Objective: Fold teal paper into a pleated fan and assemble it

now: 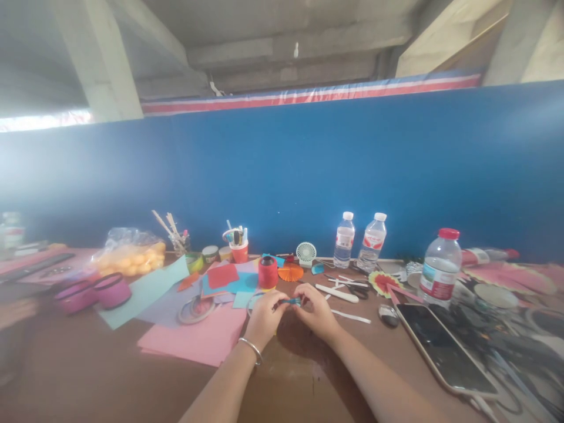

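Both my hands meet over the brown table [88, 376], just in front of a red paper cylinder [268, 272]. My left hand [264, 317], with a silver bangle on its wrist, and my right hand [315, 308] both pinch a small blue folded paper piece [291, 301] between their fingertips. Pink paper sheets [198, 341] lie left of my left hand. An orange pleated paper fan [291, 272] and blue and red sheets [229, 279] lie behind the hands.
Three water bottles [440, 264] stand at the right, by a phone [445, 346] and scissors [352, 285]. A small white fan [305, 254], cups of pens [239, 244], tape rolls [196, 308], pink pots [110, 289] and a bag of yellow balls [130, 252] crowd the back.
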The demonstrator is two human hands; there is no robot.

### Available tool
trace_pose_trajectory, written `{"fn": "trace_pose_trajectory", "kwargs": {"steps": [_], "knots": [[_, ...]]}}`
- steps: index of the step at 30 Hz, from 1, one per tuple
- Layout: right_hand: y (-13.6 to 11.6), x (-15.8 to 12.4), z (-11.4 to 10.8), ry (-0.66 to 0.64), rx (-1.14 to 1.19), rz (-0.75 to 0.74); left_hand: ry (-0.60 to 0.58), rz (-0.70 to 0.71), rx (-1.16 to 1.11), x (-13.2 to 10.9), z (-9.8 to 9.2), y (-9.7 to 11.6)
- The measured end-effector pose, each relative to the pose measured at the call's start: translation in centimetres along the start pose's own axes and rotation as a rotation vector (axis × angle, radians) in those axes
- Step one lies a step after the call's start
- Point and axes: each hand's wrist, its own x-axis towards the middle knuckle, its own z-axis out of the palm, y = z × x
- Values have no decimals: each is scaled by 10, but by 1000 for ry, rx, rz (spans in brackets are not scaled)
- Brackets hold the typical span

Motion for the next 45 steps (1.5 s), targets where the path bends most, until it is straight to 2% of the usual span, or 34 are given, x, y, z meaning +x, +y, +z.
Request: {"fn": "trace_pose_trajectory", "kwargs": {"steps": [8, 15, 20, 28, 32, 34, 38, 42, 45], "knots": [[4, 1, -2, 36, 79, 95, 2, -108, -67, 0, 2, -8], [5, 3, -4, 41, 175, 184, -137, -272, -367, 2, 2, -14], [11, 1, -1, 50, 184, 244, -86, -251, -311, 2, 0, -7], [10, 2, -5, 3, 23, 145, -129, -285, -271, 4, 2, -9], [11, 2, -2, -58, 54, 94, -200, -321, -403, 3, 2, -11], [11, 2, 2, -69, 98, 120, -209, -350, -459, 2, 2, -10], [9, -1, 10, 33, 228, 242, -139, -439, -604, 1, 4, -11], [5, -2, 11, 95, 227, 244, -138, -512, -740, 0, 5, -10], [6, -3, 10, 95, 189, 233, -131, -535, -789, -1, 5, -9]]}}
